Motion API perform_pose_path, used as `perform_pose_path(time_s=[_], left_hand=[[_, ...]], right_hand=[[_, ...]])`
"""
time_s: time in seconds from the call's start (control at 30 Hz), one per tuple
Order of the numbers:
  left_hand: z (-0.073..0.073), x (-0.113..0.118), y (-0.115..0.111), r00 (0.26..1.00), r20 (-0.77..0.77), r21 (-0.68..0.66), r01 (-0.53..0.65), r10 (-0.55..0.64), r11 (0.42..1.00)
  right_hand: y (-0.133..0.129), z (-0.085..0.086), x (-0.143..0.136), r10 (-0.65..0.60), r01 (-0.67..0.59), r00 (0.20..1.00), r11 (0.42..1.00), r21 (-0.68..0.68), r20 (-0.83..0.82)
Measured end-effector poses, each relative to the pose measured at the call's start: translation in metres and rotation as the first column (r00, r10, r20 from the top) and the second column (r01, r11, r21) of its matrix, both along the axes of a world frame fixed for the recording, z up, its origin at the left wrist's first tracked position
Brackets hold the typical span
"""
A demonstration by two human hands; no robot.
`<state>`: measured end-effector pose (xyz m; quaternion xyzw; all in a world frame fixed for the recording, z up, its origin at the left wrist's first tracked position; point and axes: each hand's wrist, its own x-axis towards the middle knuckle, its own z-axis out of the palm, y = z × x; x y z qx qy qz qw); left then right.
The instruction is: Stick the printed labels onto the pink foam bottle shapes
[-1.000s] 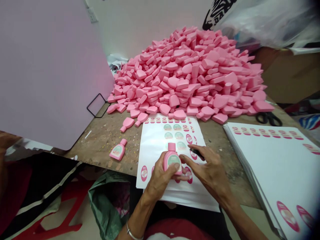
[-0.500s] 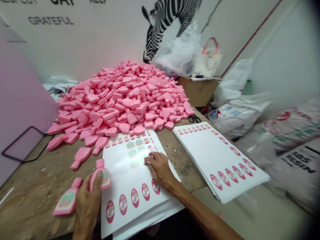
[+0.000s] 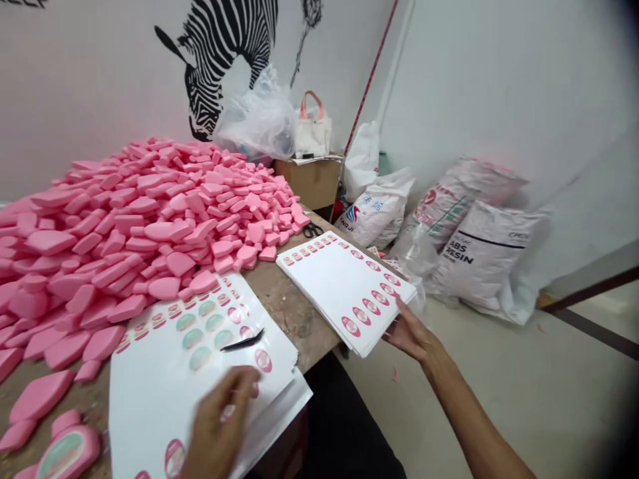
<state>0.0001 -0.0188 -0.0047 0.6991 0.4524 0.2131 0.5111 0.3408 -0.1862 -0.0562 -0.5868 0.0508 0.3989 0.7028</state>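
A pink plastic bottle with a green label (image 3: 67,454) lies left of the left hand (image 3: 219,422), which curls, blurred, over white sticker sheets (image 3: 144,392); whether its fingertips meet, I cannot tell. Just beyond it lies a slim, pointed black tool (image 3: 243,342). The right hand (image 3: 403,326) pinches a white sticker-sheet stack (image 3: 324,283) by its near right edge.

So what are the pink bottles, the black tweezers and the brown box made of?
The bottles look like moulded plastic: satin, evenly pink, with rounded edges. The tweezers seem to be coated metal, being thin, dark and pointed, though plastic is possible. The box looks like cardboard: matt, brown and flat-sided.
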Motion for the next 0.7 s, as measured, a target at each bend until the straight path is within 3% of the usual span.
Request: perform_pose_path(time_s=[0.07, 0.13, 0.23, 0.3, 0.37, 0.4, 0.47, 0.53, 0.7], left_hand=[[-0.011, 0.055, -0.037, 0.957, 0.148, -0.266, 0.280, -0.248, 0.922], [-0.025, 0.101, -0.063, 0.933, 0.226, -0.470, 0.357, -0.281, 0.807], [-0.041, 0.148, -0.079, 0.947, 0.291, -0.650, 0.301, -0.137, 0.697], [-0.047, 0.168, -0.080, 0.943, 0.333, -0.766, 0.278, -0.012, 0.580], [-0.048, 0.183, -0.080, 0.938, 0.320, -0.860, 0.230, 0.132, 0.455], [-0.047, 0.189, -0.081, 0.933, 0.298, -0.887, 0.193, 0.201, 0.420], [-0.042, 0.199, -0.083, 0.905, 0.288, -0.900, 0.143, 0.314, 0.413], [-0.035, 0.206, -0.084, 0.860, 0.332, -0.878, 0.131, 0.388, 0.461], [-0.014, 0.219, -0.080, 0.804, 0.394, -0.834, 0.107, 0.447, 0.542]], right_hand=[[0.009, -0.002, 0.004, 0.054, -0.046, 0.995, 0.994, 0.100, -0.078], [0.014, -0.005, 0.006, 0.065, -0.056, 0.994, 0.994, 0.091, -0.092], [0.012, -0.010, 0.012, 0.106, -0.106, 0.994, 0.993, -0.043, -0.012], [0.010, -0.012, 0.015, 0.095, -0.084, 0.992, 0.988, -0.130, 0.084], [0.010, -0.011, 0.016, 0.042, -0.022, 0.988, 0.991, -0.133, 0.148], [0.011, -0.011, 0.015, 0.011, 0.007, 0.987, 0.994, -0.109, 0.162], [0.015, -0.007, 0.012, -0.048, 0.056, 0.985, 0.998, -0.042, 0.164], [0.018, -0.002, 0.009, -0.098, 0.095, 0.981, 0.995, 0.022, 0.166], [0.015, 0.010, -0.009, -0.179, 0.150, 0.972, 0.970, 0.190, 0.150]])
